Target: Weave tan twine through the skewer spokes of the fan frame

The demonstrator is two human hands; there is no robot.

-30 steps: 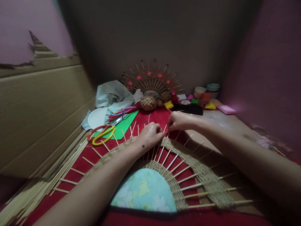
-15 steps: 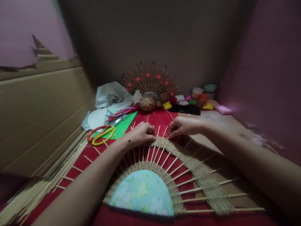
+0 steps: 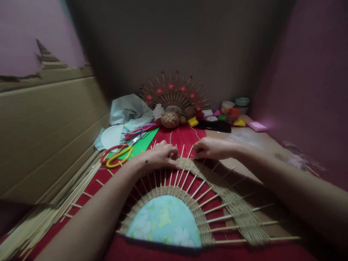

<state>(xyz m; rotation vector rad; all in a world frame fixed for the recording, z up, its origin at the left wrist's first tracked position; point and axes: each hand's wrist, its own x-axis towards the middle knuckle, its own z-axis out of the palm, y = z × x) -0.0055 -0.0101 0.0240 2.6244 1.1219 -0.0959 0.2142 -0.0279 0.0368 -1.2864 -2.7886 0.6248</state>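
Note:
A half-round frame of thin sticks fans out from a blue flowered half disc on red cloth. A woven tan band curves across the sticks on the right and ends near the top. At that end my left hand rests, its thumb below the band's edge and its fingers curled above, among the stick tips. My right hand is pinched just right of it, by a stick tip above the band. What either hand's fingertips hold is too small to make out.
Red-and-yellow-handled scissors lie left on green paper. Loose sticks run along the cardboard. Behind are a twine ball, a black phone-like object, clay packets, tubs and a finished-looking flowered fan.
My right hand has shifted slightly left and down toward my left hand. The thumb of my left hand has stretched out from its curled fingers onto the band.

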